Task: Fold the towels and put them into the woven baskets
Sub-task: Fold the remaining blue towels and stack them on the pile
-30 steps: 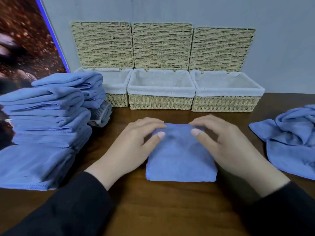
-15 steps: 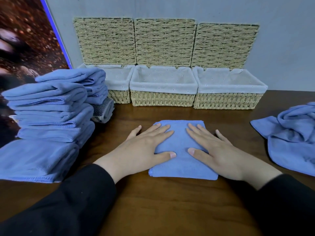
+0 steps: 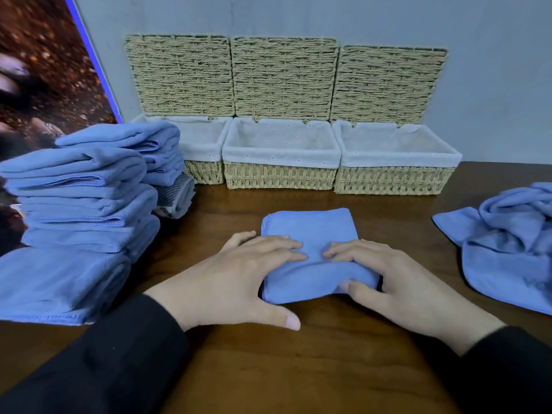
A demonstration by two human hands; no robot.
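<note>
A folded blue towel lies on the brown table in front of three open woven baskets with white liners: left, middle and right. All three look empty, though the left one is partly hidden. My left hand and my right hand hold the towel's near edge, fingers on top and thumbs at its underside. That edge is bunched up and raised off the table.
A tall stack of folded blue towels stands at the left, with a grey striped cloth behind it. A crumpled blue towel lies at the right. The woven lids lean against the wall.
My hands, flat on the towel half a second ago, have slid back to its near edge and taken hold of it. The edge now lifts and bunches.
</note>
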